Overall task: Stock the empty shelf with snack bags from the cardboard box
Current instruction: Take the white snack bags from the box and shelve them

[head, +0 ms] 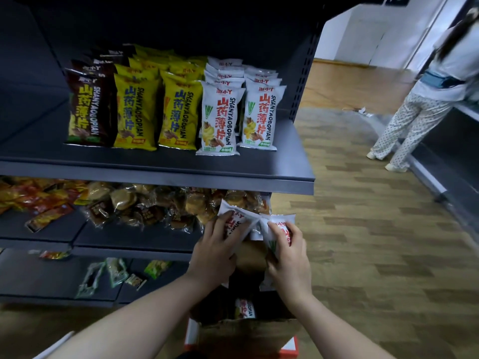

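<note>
Shelf (168,167) is mostly stocked; left hand (216,251) and right hand (289,257) each grip a white yam-chip bag (234,218) above the cardboard box (246,332), which holds more.

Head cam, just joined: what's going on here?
A person is stocking snack bags. Each hand grips a white bag above the cardboard box: left hand on one white bag, right hand on another. The top shelf already holds rows of brown, yellow and white bags. At least one more bag shows in the box.
</note>
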`<state>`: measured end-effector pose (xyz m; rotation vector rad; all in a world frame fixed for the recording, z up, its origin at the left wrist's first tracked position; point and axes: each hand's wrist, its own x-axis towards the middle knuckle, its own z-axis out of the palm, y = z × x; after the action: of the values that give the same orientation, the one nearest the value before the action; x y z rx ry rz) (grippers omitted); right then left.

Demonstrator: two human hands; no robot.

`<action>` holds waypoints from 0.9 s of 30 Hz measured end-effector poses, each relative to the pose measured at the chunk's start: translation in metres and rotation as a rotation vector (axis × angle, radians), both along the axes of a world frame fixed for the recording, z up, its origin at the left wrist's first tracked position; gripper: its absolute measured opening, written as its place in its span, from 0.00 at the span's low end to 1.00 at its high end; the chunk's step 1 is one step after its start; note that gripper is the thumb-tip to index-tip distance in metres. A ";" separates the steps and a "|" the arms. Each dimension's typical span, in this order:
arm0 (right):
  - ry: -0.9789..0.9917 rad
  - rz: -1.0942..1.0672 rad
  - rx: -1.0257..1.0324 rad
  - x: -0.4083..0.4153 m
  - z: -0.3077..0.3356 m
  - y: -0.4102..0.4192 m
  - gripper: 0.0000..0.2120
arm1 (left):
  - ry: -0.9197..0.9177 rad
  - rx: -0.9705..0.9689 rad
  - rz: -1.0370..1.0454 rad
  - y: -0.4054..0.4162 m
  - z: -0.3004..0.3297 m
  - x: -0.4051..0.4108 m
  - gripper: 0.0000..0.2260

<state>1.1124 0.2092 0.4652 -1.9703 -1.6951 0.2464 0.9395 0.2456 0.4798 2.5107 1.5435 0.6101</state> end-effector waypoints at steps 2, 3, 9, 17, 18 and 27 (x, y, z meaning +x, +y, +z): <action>0.009 0.010 0.041 0.001 0.006 0.001 0.37 | -0.046 0.050 -0.022 0.000 0.008 0.002 0.37; 0.011 0.021 0.068 0.002 0.009 0.002 0.39 | -0.058 0.070 -0.033 -0.001 0.012 0.003 0.34; 0.038 0.029 0.193 0.007 0.032 0.003 0.41 | -0.167 0.163 -0.043 0.000 0.033 0.015 0.29; 0.044 -0.019 0.350 0.014 0.065 0.009 0.35 | -0.247 0.243 -0.032 0.012 0.070 0.032 0.31; 0.049 -0.031 0.370 0.014 0.071 0.012 0.32 | -0.258 0.245 -0.032 0.015 0.075 0.034 0.32; 0.025 -0.108 0.395 0.016 0.111 0.059 0.30 | -0.392 0.204 0.056 0.059 0.109 0.053 0.35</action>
<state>1.1279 0.2680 0.5767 -1.7461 -1.4811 -0.0967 0.9925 0.3043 0.5888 2.2962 1.4674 1.2395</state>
